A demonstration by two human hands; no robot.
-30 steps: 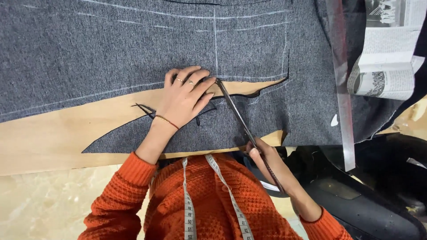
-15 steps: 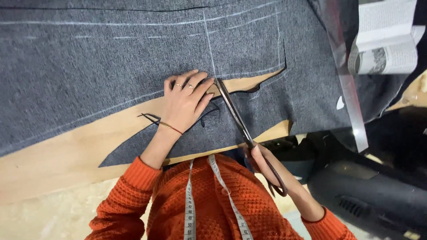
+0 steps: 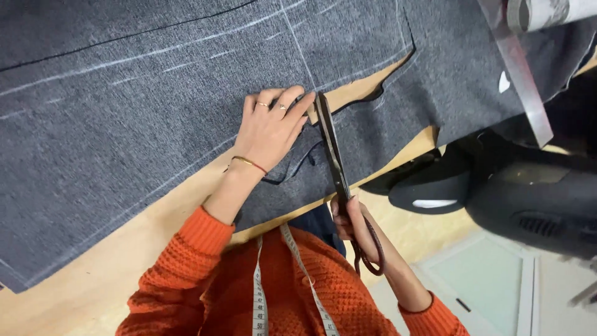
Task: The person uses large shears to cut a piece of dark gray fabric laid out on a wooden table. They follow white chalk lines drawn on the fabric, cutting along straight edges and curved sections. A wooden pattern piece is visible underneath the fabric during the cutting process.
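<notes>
Grey cloth (image 3: 155, 112) flat under left hand (image 3: 270, 127), beside scissors (image 3: 333, 152).

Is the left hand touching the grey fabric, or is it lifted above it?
Touching. The head view shows the left hand lying flat on the grey fabric, fingers spread with no gap, beside the scissors.

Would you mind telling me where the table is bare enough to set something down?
Bare wooden table shows along the near edge, between the grey fabric and the orange sleeve. A narrower bare wedge opens in the cut, beyond the scissors. It is crowded around the left hand, the right hand and the clear ruler.
</notes>
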